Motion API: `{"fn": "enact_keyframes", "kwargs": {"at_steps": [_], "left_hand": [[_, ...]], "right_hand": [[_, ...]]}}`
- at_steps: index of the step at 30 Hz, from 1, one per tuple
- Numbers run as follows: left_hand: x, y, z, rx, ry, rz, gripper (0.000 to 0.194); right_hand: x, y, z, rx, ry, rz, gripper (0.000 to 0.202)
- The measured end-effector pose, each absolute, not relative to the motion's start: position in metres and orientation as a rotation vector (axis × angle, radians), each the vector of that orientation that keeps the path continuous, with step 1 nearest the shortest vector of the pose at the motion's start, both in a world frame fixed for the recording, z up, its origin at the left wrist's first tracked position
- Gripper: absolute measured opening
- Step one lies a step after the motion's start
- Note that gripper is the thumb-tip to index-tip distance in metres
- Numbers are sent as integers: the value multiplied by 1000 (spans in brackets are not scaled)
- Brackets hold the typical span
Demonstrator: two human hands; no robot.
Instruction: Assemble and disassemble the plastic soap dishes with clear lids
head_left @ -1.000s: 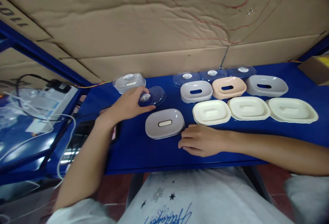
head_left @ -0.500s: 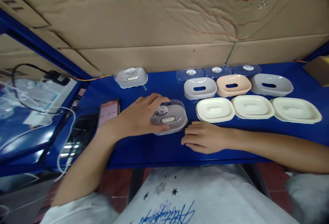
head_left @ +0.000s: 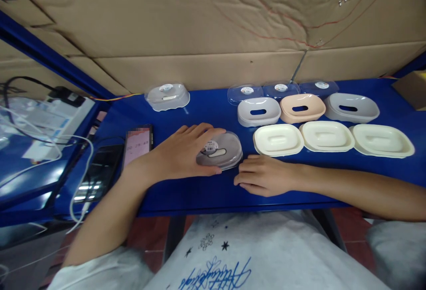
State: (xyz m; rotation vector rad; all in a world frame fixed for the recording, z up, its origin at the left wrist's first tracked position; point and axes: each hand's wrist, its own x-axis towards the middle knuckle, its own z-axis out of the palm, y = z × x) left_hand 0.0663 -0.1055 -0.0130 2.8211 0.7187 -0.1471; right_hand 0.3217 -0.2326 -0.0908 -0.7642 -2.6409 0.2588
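My left hand (head_left: 181, 153) grips a grey soap box (head_left: 229, 156) from its left side, thumb along the near edge and fingers over the far edge. A clear lid with a round label covers this box, and a pale insert shows through its oval slot. The left end of the box is hidden under the hand. My right hand (head_left: 259, 175) rests on the blue table just right of the box, its fingers curled in and nothing visible in them. Behind it lies a cream soap tray (head_left: 278, 140).
Two more cream trays (head_left: 328, 137) continue that row. Behind stand grey and peach slotted shells (head_left: 302, 114) and clear lids (head_left: 246, 94). A lidded grey soap box (head_left: 168, 99) stands back left. A phone (head_left: 138, 143), a dark device (head_left: 100, 172) and white cables (head_left: 80, 161) lie left. Cardboard (head_left: 183, 23) lines the back.
The clear lid sits lower and closer on the grey box under my left hand, and the thumb has shifted to its near edge. My right hand stays where it was.
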Motion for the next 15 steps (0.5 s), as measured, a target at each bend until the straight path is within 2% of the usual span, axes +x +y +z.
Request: {"fn": "enact_keyframes", "kwargs": {"at_steps": [8,15], "left_hand": [[67,-109,-14,2804,728,-178,87],[67,-112,-19,2784,718,-218,98]], "right_hand": [[322,-233,-91,-763,-2640,251,23],[321,-232,-90,-768,-2638,257,25]]}}
